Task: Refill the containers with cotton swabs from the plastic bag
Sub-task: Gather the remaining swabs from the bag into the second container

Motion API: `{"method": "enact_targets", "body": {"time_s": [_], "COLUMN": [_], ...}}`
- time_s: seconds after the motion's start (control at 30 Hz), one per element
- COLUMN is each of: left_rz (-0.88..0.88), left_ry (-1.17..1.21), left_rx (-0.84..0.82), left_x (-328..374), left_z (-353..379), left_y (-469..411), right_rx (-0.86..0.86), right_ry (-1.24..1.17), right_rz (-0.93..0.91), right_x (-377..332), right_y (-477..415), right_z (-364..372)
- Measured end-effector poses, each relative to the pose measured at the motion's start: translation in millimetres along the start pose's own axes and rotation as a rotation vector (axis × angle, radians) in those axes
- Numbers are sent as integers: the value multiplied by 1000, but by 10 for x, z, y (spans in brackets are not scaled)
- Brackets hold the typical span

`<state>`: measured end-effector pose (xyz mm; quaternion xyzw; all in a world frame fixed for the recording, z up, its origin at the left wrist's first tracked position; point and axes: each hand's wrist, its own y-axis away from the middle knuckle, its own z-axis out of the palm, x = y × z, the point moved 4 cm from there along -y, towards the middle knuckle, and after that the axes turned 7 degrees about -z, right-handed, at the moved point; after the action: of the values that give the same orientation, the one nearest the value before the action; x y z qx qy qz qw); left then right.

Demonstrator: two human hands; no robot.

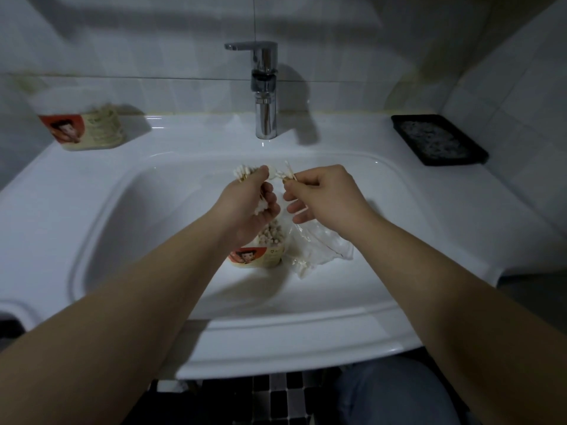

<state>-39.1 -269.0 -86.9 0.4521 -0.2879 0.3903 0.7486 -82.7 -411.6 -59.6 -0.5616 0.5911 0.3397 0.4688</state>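
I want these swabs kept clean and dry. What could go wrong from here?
Both hands work above the sink; swabs slipping from the left hand or the right hand would likely land in it. The container under them stands on the sink's curved floor, looking nearly full, so it might tip or spill.

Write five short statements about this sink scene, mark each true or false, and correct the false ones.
1. The left hand grips a bundle of cotton swabs. True.
2. The right hand holds nothing. False: it pinches a few swabs.
3. The plastic bag lies on the black tray. False: it lies in the basin, beside a container.
4. That container has swabs in it. True.
5. A second container stands on the sink's left rear ledge. True.
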Motion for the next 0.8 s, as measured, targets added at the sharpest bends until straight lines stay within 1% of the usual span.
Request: {"method": "enact_targets", "body": {"time_s": [0.13, 0.3, 0.4, 0.5, 0.63, 0.7, 0.8], "left_rz": [53, 130, 142, 126, 105, 77, 17], "left_ry": [-239, -330, -312, -252, -140, -89, -33], "left_rx": [-30, -88, -33, -13, -39, -53, -86], "left_x": [-42, -47, -42, -21, -5, -20, -47], "left_z": [46, 83, 84, 96, 93, 92, 89], "left_y": [57, 105, 110, 104, 79, 59, 20], "right_rx": [-28, -76, -120, -81, 15, 25, 9], "right_ry": [52, 240, 260, 237, 233, 213, 325], "right_rz": [-34, -100, -120, -93, -95, -99, -140], "right_x": [1, -81, -109, -103, -109, -108, -111], "right_y": [8, 78, 104, 94, 78, 72, 67], "right_z": [29, 24, 55, 38, 9, 6, 9]}}
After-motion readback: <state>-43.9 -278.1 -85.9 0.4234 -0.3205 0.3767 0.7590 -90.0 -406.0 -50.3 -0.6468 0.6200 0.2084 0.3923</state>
